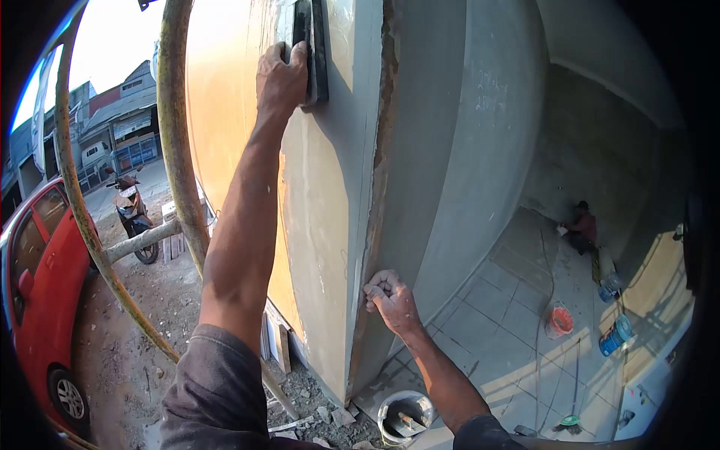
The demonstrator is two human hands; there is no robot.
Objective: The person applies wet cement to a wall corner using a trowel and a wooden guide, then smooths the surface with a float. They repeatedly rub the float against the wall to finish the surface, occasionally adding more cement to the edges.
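My left hand [282,81] reaches high up the plastered pillar [319,217], its fingers closed around a black plastering float [318,56]. The float lies against the pillar's face near its upper part. Lower down, my right hand [393,302] is at the pillar's corner, with fingers curled together beside a long straight edge strip [367,214] that runs down the corner. What those fingers pinch, if anything, is hidden. Wet grey plaster covers the face under the float.
A bucket [385,411] with a trowel [409,423] stands at the pillar's foot among rubble. Yellow scaffold poles [174,112] rise at left, before a red car [49,262] and a motorcycle [133,214]. Another person [582,227] crouches inside, near an orange bucket [559,321].
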